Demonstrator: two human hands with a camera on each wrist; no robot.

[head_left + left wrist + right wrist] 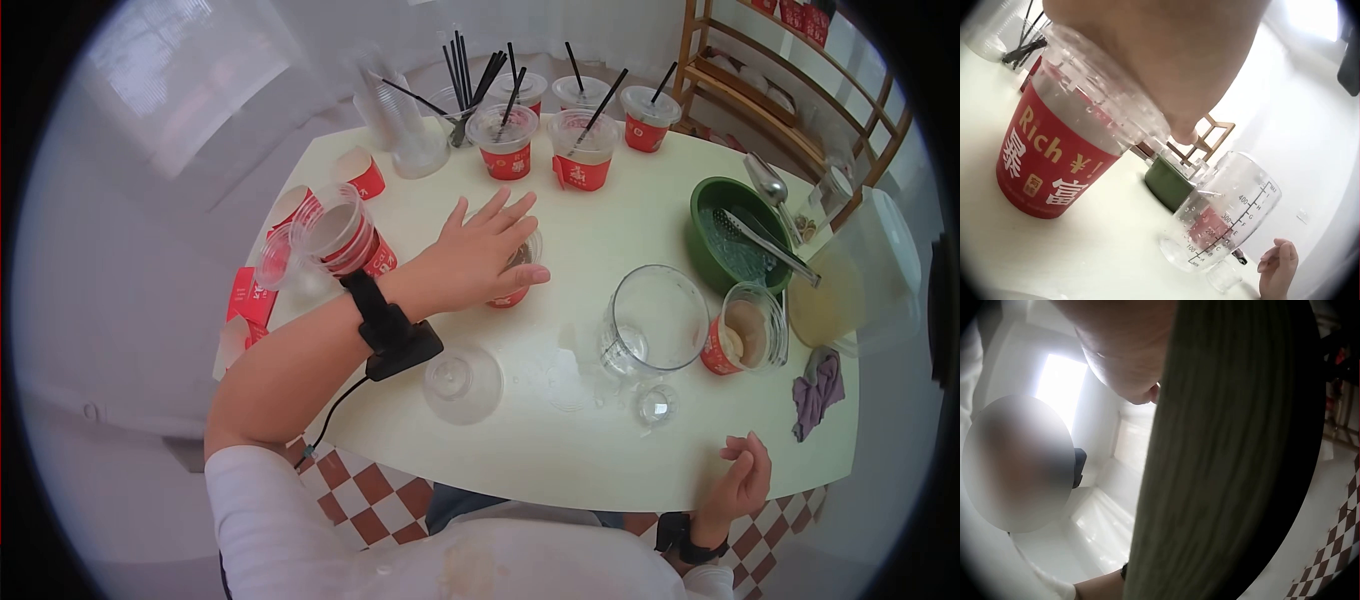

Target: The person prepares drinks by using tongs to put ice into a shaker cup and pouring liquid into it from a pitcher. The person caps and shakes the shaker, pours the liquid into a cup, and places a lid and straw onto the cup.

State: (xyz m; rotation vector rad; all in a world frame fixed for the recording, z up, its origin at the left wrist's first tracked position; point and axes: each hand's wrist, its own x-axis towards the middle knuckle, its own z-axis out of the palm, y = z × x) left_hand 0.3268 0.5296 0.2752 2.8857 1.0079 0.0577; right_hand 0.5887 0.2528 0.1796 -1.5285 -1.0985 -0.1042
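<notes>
My left hand (480,255) lies spread, palm down, over a lidded cup with a red sleeve (511,299). In the left wrist view that cup (1054,150) stands upright with a clear wet lid (1100,81), and the left palm (1172,50) is against or just over the lid; contact cannot be told. My right hand (742,480) is at the table's front edge with loosely bent fingers and holds nothing. The clear measuring cup (655,318) stands between the hands, with a small clear piece (656,404) in front of it.
Lidded cups with straws, such as one red cup (582,165), stand at the back. Stacked cups (345,232) are at left, a clear lid (462,384) in front. A green bowl (704,240), an open cup (722,345), a pitcher (875,270) and a purple cloth (819,393) are at right.
</notes>
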